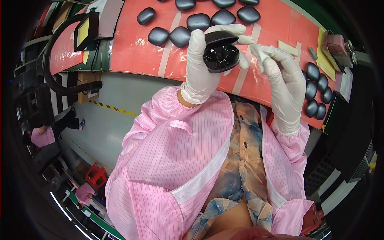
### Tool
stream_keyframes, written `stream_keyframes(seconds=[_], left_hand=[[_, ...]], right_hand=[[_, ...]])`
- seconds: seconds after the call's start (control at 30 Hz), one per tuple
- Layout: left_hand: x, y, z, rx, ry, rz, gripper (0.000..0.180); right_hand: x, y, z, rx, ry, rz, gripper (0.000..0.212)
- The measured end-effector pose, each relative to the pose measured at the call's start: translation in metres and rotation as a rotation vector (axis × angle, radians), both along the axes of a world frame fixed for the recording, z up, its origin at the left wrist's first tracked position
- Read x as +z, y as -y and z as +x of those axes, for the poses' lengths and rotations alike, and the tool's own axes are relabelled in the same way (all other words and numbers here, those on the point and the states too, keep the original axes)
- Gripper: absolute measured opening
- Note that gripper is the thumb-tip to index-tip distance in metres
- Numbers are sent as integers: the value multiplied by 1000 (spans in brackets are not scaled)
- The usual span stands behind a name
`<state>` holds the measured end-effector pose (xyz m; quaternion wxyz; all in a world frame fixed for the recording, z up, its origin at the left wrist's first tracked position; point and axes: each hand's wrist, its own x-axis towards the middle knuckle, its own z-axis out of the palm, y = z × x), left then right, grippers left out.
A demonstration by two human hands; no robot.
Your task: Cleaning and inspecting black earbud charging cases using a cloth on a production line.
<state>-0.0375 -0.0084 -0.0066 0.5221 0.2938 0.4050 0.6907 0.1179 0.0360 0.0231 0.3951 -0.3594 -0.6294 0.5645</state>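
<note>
In my left hand [197, 72], gloved in white, is a black earbud case [222, 60] held up over the table edge. Its lid is raised, and the glossy inside with bright reflections faces me; whether earbuds sit in it is hard to make out. My right hand [286, 86], also gloved, is just to the right of the case and apart from it. Its thumb and fingers pinch a small crumpled white cloth [259, 55]. Beyond the left hand, several closed dark grey cases [198, 22] lie on the red mat.
The red mat [132, 52] covers the table. More dark cases [311, 91] lie in a group at the right. Beside them are a yellow sheet [326, 60] and a reddish container [337, 45]. A black flexible hose [48, 68] curves at the left. A red stool [96, 175] stands on the floor.
</note>
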Motion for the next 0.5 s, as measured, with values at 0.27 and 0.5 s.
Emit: stream_keyframes(seconds=[0.27, 0.5], left_hand=[[-9, 0, 4, -71, 104, 154, 77], [-9, 5, 11, -23, 2, -16, 64]], right_hand=[[-1, 7, -4, 63, -56, 80, 18], [9, 16, -26, -7, 683, 1084, 28]])
